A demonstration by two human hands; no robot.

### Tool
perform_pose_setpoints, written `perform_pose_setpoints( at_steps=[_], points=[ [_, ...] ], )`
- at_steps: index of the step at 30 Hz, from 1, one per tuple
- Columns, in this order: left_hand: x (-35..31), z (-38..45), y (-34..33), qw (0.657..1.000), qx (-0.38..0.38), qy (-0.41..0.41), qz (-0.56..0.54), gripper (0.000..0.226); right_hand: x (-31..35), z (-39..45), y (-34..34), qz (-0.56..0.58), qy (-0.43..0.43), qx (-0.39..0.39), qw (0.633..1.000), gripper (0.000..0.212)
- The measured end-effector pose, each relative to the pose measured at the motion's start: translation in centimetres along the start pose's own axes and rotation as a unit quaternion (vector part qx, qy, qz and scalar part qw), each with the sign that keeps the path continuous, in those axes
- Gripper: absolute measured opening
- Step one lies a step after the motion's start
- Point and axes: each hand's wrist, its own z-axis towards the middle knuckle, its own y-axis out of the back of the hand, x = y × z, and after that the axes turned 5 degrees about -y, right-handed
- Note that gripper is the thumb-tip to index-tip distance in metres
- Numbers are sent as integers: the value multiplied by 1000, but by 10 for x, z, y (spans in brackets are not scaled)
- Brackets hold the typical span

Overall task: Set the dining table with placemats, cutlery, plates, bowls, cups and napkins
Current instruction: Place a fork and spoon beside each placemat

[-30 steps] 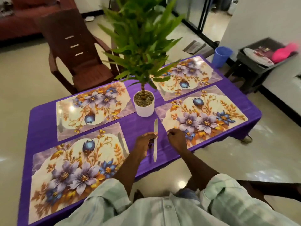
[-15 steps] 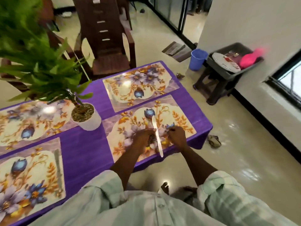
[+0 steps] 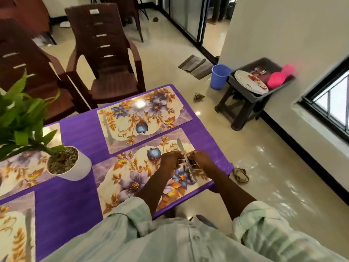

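Looking at progress, you're still early on. Four glossy floral placemats are down on the purple-covered counter (image 3: 75, 205), and the far one by the right-hand edge (image 3: 143, 118) already has a silver knife (image 3: 108, 132) lying along its left side. The near-left mat (image 3: 15, 224) has a knife (image 3: 28, 229) too.

Right now both your hands are over the near-right placemat (image 3: 136, 178), close to the counter's right corner. Your left hand (image 3: 171, 163) and right hand (image 3: 200, 161) both have fingers pinched onto a long silver table knife (image 3: 186, 161), which runs away from you over the mat's right side; whether it's touching the mat yet, I can't tell.

Plates, bowls, cups and napkins aren't on the counter. The white round plates (image 3: 251, 83) and some cutlery (image 3: 259, 71) are sitting in the dark grey tub (image 3: 264, 95) on the stool by the wall, so I'd guess most of the job is left.
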Motion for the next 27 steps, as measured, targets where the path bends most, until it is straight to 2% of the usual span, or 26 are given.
perform_pose_setpoints(
  at_steps=[6,10,13,14,15,17,18,20,22,25,27],
  points=[
    [0,13,-8,999,-37,19,-5,20,8,25,9,-60,-5,41,997,6],
    [4,18,-17,997,-83,0,-2,23,14,46,16,-123,6,72,990,15],
    [4,17,-26,988,-106,-51,102,16,14,59,29,-121,26,72,990,25],
    [5,14,-32,970,-142,-77,179,18,14,64,36,-118,26,71,990,26],
    [9,15,-37,938,-203,-116,256,24,14,70,44,-117,27,66,991,26],
    [28,14,-44,849,-332,-210,354,35,13,77,59,-119,28,48,991,22],
    [39,13,-49,828,-342,-208,392,42,15,78,66,-114,29,46,992,16],
    [52,8,-55,821,-333,-167,433,56,19,75,75,-123,34,57,990,11],
    [49,-5,-58,829,-295,-109,462,63,16,74,76,-149,33,75,985,18],
    [47,-12,-58,821,-260,-54,505,61,12,72,71,-164,42,90,981,21],
    [50,-10,-56,824,-260,-48,502,55,13,71,65,-163,45,88,982,13]
  ],
)
